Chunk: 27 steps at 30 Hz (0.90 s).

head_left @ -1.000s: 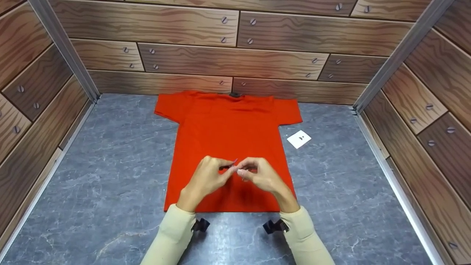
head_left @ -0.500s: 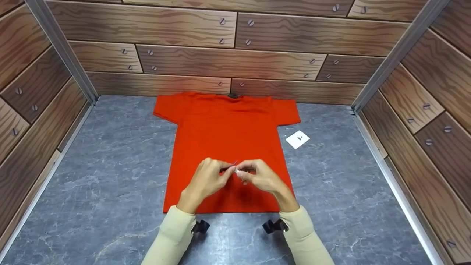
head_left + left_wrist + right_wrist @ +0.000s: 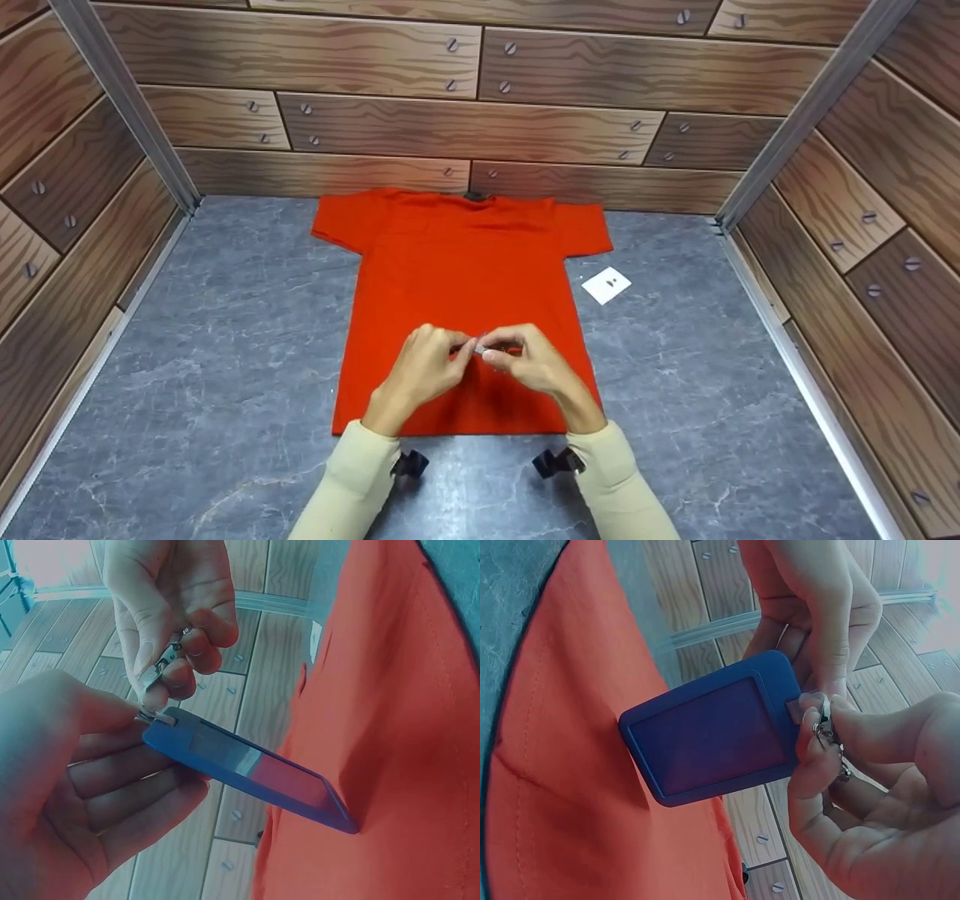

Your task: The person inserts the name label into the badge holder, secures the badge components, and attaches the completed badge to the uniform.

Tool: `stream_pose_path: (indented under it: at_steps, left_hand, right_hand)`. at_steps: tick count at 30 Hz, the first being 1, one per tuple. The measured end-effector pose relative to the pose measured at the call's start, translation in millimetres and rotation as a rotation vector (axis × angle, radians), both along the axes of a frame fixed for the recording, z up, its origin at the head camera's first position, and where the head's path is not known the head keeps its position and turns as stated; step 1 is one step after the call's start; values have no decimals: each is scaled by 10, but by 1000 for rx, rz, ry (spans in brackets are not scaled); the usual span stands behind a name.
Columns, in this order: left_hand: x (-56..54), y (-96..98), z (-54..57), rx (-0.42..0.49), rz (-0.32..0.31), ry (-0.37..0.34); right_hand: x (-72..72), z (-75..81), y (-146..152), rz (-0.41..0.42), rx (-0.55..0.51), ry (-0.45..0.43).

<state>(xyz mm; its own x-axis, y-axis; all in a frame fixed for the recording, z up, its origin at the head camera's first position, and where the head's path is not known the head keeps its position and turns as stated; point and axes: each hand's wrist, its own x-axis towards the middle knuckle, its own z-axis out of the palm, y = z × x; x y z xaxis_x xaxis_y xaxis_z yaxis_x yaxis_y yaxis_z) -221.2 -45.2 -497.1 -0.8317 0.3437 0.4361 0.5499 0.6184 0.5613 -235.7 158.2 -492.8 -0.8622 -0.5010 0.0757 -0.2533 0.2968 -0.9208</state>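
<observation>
Both hands meet over the lower half of a red T-shirt [image 3: 465, 277] in the head view. Thumb and fingers of the left hand [image 3: 420, 364] pinch the top end of a blue badge holder [image 3: 712, 731], by its short strap. This holder has a clear window and hangs out beyond the fingertips, as the left wrist view shows. The right hand [image 3: 538, 361] pinches a small metal clip [image 3: 163, 664] with a ring, right at the strap end. Fingertips of the two hands nearly meet there and partly hide the strap.
A small white card [image 3: 607, 285] with dark marks lies right of the shirt on the grey marbled table [image 3: 225, 337]. Wood-patterned panels [image 3: 360, 124] enclose the back and sides. Dark camera mounts [image 3: 409, 463] sit at both wrists.
The hands stay nearly in place. Their fingertips have shifted slightly at the clip and strap, and less of the badge holder's purple-looking edge shows above them.
</observation>
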Motion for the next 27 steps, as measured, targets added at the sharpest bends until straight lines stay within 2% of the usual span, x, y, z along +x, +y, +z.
stream_pose_path:
  at_steps: [7,15,23,27]
  left_hand:
    - [-22,-4,-8,18,21,43]
    - [-43,-29,18,83,-14,-3]
    - [-7,-27,36,65,-35,-32]
    - [1,-24,28,60,-43,-34]
  right_hand:
    - [-18,-34,-26,-9,-70,51]
    - [-22,-26,-40,-48,-45,22]
    - [-7,18,-3,-14,10,-89]
    - [-6,39,1,3,-5,-111]
